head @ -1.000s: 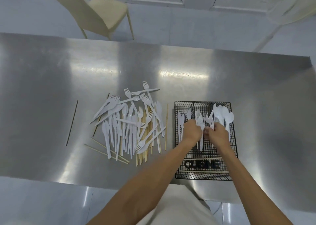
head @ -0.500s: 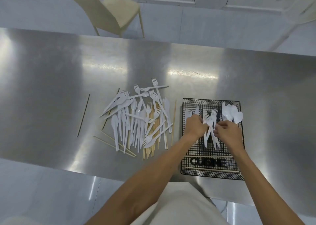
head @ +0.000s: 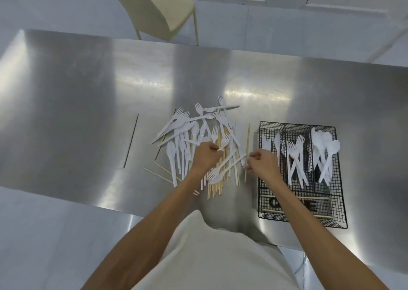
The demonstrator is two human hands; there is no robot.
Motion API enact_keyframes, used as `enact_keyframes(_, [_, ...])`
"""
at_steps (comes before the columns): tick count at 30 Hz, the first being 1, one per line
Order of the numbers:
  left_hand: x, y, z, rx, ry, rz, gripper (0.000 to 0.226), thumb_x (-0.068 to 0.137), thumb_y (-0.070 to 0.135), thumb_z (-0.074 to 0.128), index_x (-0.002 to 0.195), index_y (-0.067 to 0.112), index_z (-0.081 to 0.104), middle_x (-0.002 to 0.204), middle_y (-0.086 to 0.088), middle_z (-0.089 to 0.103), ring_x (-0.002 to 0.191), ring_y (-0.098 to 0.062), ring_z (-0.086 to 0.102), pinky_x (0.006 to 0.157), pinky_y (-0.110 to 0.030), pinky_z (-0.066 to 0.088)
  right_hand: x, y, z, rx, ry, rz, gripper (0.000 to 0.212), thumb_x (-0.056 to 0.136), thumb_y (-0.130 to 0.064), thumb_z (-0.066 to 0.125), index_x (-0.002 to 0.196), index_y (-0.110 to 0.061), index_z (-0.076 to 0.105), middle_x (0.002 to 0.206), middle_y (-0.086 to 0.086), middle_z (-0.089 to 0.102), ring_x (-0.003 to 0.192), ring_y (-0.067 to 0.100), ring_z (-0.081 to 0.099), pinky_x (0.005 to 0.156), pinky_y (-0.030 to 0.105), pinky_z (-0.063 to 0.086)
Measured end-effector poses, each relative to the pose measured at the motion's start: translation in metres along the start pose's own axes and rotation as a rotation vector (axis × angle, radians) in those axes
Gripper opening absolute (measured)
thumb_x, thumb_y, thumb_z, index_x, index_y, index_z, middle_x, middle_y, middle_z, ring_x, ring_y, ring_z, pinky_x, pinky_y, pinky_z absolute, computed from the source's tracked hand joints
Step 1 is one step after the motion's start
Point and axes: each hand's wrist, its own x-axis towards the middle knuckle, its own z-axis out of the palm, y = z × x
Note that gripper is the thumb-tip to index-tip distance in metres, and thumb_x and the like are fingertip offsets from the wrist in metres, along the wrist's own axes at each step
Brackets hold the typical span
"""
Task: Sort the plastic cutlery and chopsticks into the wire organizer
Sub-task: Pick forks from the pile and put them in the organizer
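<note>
On the steel table [head: 88, 95], both hands work the loose cutlery pile [head: 198, 139] left of the wire organizer [head: 335, 201].

From the head view, the left hand [head: 206, 157] is curled, seemingly pinching a fork; the right hand [head: 262, 165] is curled at a chopstick [head: 247, 144], its grip unclear.

White cutlery, chopsticks [head: 199, 148] piled on table; black wire organizer [head: 301, 177] right, partly filled.

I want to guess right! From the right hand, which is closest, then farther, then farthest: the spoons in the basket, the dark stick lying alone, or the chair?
Measured from the right hand:
1. Spoons: in the wire basket's right-hand compartment, just to the hand's right.
2. Dark stick: alone on the table, far left past the pile.
3. Chair: beyond the table's far edge.
</note>
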Motion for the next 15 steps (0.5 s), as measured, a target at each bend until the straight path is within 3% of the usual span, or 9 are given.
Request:
enact_keyframes(3, [0.011,-0.013,-0.027,0.056,0.01,0.018,0.028,0.088,0.022,0.072,0.112,0.009,0.07,0.097,-0.006,0.074,0.085,-0.019,0.073,0.081,-0.038,0.062,0.0,-0.013,0.027,0.001,0.006,0.001,0.007,0.093,-0.006,0.066,0.1,-0.008,0.068,0.088,0.011,0.073,0.063,0.016,0.075,0.061,0.029,0.064])
enact_keyframes(7, [0.031,-0.025,-0.052,0.269,-0.014,0.09,0.029,0.089,0.027,0.071,0.114,0.013,0.069,0.104,-0.004,0.071,0.091,-0.019,0.07,0.084,-0.036,0.058,0.003,-0.03,0.056,-0.027,0.007,-0.033,0.004,0.092,-0.007,0.065,0.092,-0.01,0.068,0.083,0.013,0.073,0.067,0.025,0.075,0.067,0.042,0.065])
enact_keyframes(11, [0.048,-0.028,-0.063,0.491,0.001,0.212,0.026,0.088,0.024,0.068,0.112,0.015,0.068,0.102,-0.002,0.071,0.096,-0.02,0.066,0.081,-0.035,0.055,0.012,-0.046,0.083,-0.087,0.039,-0.044,0.01,0.09,-0.008,0.066,0.096,-0.003,0.071,0.078,0.015,0.074,0.066,0.029,0.074,0.068,0.044,0.065])
enact_keyframes(15, [0.063,-0.028,-0.063,0.735,-0.12,0.414,0.033,0.089,0.027,0.069,0.119,0.017,0.065,0.12,-0.007,0.065,0.115,-0.026,0.057,0.092,-0.042,0.051,0.02,-0.061,0.108,-0.125,0.126,-0.049,0.02,0.092,-0.017,0.068,0.109,-0.007,0.066,0.099,0.012,0.071,0.083,0.029,0.071,0.075,0.046,0.062])
